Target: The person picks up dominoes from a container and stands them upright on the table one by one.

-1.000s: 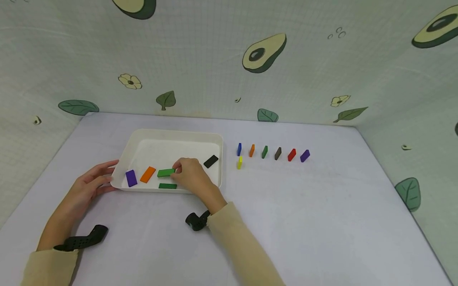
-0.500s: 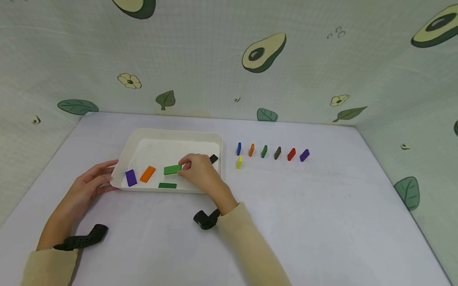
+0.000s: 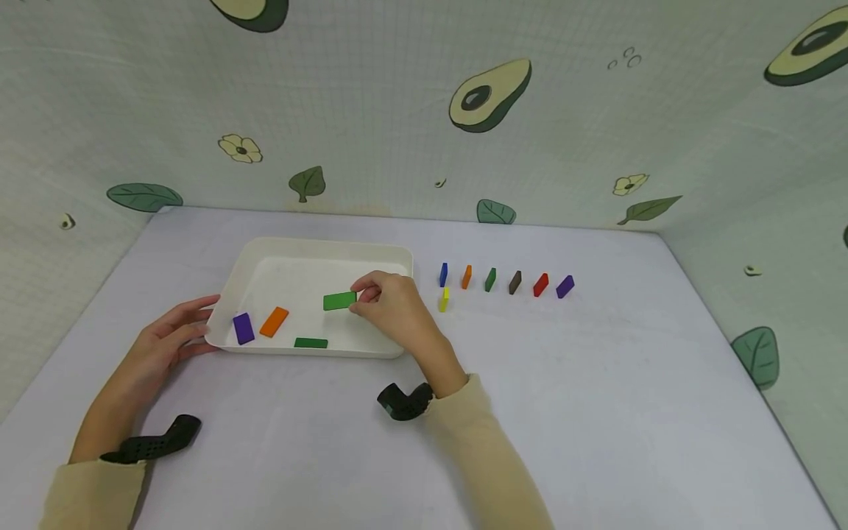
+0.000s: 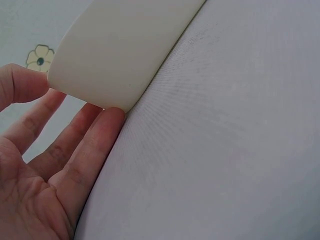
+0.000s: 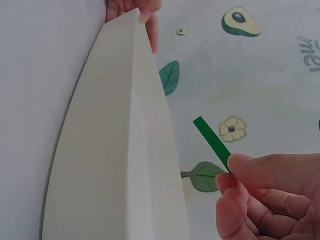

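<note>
My right hand [image 3: 397, 305] pinches one end of a light green domino block [image 3: 339, 301] between thumb and fingers, over the right part of the white tray [image 3: 318, 249]. In the right wrist view the green block is seen edge-on, above the rim. My left hand [image 3: 155, 342] is at the tray's left end, its fairly straight fingers touching the outer wall and rim, as the left wrist view shows. A purple block [image 3: 244, 329], an orange block [image 3: 274, 322] and a dark green block [image 3: 311, 343] lie in the tray. My right hand hides the black block.
Right of the tray, a row of upright blocks runs from a blue block [image 3: 443, 275] to a purple upright block [image 3: 565, 287]. A yellow block [image 3: 444, 299] stands in front of the blue one. Patterned cloth [image 3: 377, 110] rises behind the white table [image 3: 563, 412].
My right hand has moved right and slightly away from me, carrying the light green block from beside the dark green one. It now covers the black block. My left hand stays put.
</note>
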`<act>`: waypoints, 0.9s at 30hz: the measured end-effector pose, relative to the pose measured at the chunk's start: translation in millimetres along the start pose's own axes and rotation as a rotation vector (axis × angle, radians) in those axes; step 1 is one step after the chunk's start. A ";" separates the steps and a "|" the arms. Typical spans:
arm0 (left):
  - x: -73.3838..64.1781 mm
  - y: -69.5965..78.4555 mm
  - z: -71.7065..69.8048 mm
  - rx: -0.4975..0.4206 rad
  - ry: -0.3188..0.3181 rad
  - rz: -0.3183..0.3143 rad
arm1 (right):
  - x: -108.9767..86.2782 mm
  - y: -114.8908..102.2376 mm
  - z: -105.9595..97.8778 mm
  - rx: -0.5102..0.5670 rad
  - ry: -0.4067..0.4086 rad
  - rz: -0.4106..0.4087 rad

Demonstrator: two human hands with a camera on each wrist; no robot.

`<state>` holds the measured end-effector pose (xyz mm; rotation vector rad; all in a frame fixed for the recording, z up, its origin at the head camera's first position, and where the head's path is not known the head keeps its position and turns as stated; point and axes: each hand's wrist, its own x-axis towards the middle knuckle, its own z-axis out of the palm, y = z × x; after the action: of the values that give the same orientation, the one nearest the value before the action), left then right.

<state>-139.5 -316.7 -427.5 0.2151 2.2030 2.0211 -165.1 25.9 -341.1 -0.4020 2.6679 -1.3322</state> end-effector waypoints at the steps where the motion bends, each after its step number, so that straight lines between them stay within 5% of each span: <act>1: 0.1 0.1 0.1 0.000 -0.001 0.002 | -1.1 0.0 -2.4 0.003 0.003 0.003; 27: 0.0 0.8 0.5 -0.009 0.002 -0.003 | -22.3 18.9 -53.9 0.062 0.131 0.032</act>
<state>-139.4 -316.1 -426.7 0.2085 2.1932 2.0302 -159.8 84.5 -323.9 -0.2732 2.7153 -1.4767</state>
